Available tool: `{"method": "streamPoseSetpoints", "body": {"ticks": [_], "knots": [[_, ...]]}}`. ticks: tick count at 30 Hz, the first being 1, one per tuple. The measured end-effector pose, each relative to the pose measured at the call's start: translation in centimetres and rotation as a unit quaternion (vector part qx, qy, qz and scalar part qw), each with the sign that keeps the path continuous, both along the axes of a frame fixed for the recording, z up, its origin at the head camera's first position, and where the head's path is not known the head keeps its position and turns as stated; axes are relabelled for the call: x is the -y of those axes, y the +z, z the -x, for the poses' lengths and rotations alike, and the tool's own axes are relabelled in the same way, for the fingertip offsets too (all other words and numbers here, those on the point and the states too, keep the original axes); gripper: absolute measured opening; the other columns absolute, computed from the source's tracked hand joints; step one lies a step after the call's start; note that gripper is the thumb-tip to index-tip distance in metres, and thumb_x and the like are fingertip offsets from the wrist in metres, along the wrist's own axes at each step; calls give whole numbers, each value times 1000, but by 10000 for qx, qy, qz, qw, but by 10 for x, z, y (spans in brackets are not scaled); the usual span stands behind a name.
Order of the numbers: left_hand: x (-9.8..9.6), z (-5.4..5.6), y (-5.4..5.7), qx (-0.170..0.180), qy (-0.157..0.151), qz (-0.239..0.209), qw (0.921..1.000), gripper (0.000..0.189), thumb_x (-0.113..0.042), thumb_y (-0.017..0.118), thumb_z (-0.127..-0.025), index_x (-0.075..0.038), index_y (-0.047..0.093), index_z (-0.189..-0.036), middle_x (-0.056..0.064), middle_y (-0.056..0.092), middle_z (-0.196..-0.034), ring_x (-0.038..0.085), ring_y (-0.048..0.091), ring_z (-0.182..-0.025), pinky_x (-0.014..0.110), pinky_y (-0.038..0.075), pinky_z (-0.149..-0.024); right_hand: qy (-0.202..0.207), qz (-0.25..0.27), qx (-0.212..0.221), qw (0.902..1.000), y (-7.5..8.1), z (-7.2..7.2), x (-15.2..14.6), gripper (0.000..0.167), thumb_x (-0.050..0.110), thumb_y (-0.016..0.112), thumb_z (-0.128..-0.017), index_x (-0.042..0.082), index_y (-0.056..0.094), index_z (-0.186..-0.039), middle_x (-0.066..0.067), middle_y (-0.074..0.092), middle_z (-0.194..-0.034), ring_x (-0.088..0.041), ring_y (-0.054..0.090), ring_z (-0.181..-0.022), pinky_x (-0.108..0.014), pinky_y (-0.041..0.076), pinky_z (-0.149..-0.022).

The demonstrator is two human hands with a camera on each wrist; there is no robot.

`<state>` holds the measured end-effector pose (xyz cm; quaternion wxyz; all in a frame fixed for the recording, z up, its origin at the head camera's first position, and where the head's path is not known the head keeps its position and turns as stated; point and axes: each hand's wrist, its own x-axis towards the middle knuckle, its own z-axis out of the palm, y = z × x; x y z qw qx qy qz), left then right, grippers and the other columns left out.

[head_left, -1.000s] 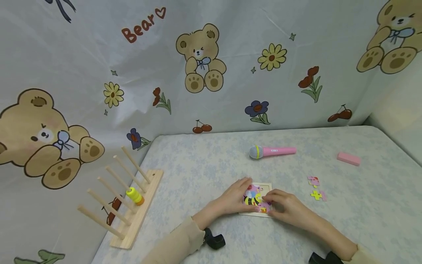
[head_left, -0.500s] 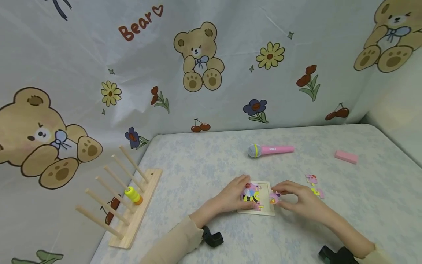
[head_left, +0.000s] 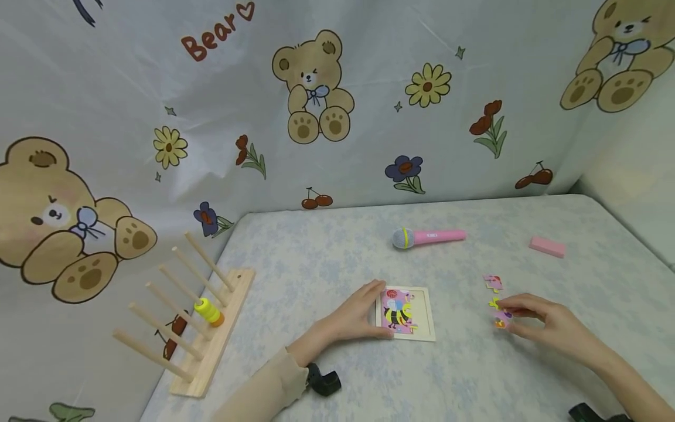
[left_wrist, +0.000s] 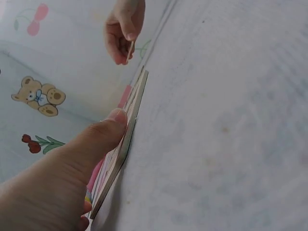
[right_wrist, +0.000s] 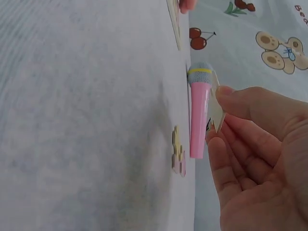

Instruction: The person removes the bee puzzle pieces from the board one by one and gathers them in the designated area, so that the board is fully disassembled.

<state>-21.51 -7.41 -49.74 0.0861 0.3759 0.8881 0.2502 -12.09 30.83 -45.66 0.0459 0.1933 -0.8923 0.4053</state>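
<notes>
A small wooden puzzle board (head_left: 423,313) with a bee picture partly filled in lies on the table. My left hand (head_left: 348,318) grips its left side, thumb at the near edge and fingers at the far corner. The thumb lies on the board's rim (left_wrist: 126,139) in the left wrist view. To the right, my right hand (head_left: 548,325) pinches a pink puzzle piece (head_left: 501,320) between thumb and fingers. Seen from the right wrist, this thin piece (right_wrist: 217,113) is off the table. Beneath and behind it lie loose puzzle pieces (head_left: 494,283), some partly hidden.
Behind the board lies a pink toy microphone (head_left: 435,237). A pink block (head_left: 547,247) lies at the back right. At the left stands a wooden base with several pegs (head_left: 229,290), one bearing yellow and orange rings (head_left: 208,310). A bear-print cloth hangs behind.
My right hand has lifted a pink piece out of the board's right part and carried it right, over the loose pieces. My left hand has kept its grip on the board.
</notes>
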Motion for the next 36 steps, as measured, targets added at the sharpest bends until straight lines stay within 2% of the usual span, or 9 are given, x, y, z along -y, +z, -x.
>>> {"method": "streamPoseSetpoints", "body": {"ticks": [6, 10, 17, 18, 20, 24, 26, 30, 36], "knots": [[1, 0, 3, -7, -24, 171, 9999, 108, -59, 72, -74, -8, 17, -152, 6, 20, -155, 18, 13, -141, 37, 20, -112, -28, -286, -21, 9996, -11, -2, -9, 34, 13, 76, -81, 10, 66, -113, 0, 66, -106, 3, 58, -95, -6, 42, -79], [2, -3, 2, 24, -27, 194, 9998, 109, -60, 72, -73, -8, 17, -152, 8, 19, -155, 19, 14, -141, 37, 19, -112, 63, -356, -220, 9991, -17, -4, -13, 34, 9, 76, -79, 10, 66, -111, 3, 66, -104, 5, 57, -96, -5, 41, -79], [6, -7, 1, -7, -48, 267, 9996, 108, -60, 72, -73, -8, 19, -151, 9, 19, -154, 19, 15, -141, 37, 20, -112, 436, -621, -1256, 9892, -27, -5, -16, 45, -1, 82, -66, 8, 67, -107, 8, 65, -101, 4, 58, -91, -3, 39, -79], [7, -7, 1, -31, -50, 272, 9996, 108, -60, 72, -73, -8, 19, -151, 9, 19, -154, 19, 15, -141, 37, 20, -111, 439, -666, -1289, 9884, -27, -5, -15, 46, 0, 83, -65, 7, 66, -107, 7, 65, -101, 3, 58, -90, -3, 40, -79], [7, -7, 1, -64, -62, 284, 9996, 108, -60, 71, -73, -8, 18, -151, 9, 19, -154, 19, 15, -141, 37, 20, -111, 307, -681, -1100, 9911, -22, -4, -14, 45, 3, 82, -68, 6, 65, -109, 5, 65, -102, 2, 59, -90, -5, 41, -77], [7, -5, 2, -91, -117, 266, 9995, 108, -61, 70, -74, -8, 17, -152, 9, 18, -155, 20, 14, -141, 37, 20, -112, -249, -522, -261, 9980, 4, 1, -3, 38, 13, 76, -80, 5, 62, -115, -4, 64, -109, 0, 60, -92, -12, 48, -72], [6, -3, 3, -92, -147, 244, 9996, 108, -60, 70, -75, -8, 16, -152, 9, 18, -155, 20, 14, -141, 37, 19, -112, -375, -293, -154, 9987, 16, 9, 9, 34, 14, 72, -84, 7, 62, -116, -3, 64, -111, -2, 61, -92, -15, 50, -71], [3, -2, 5, -100, -162, 207, 9996, 107, -60, 70, -75, -7, 17, -151, 10, 18, -155, 19, 13, -141, 37, 18, -112, -22, 180, -310, 9994, 27, 31, 46, 29, 11, 68, -88, 7, 63, -116, -4, 65, -109, -8, 62, -90, -20, 52, -72], [0, -4, 4, -37, -117, 190, 9997, 106, -60, 71, -74, -8, 20, -151, 9, 20, -154, 19, 15, -141, 36, 19, -112, 428, 233, -31, 9988, 12, 58, 103, 25, 13, 67, -89, 4, 67, -112, -5, 67, -104, -10, 62, -89, -27, 53, -77]]}}
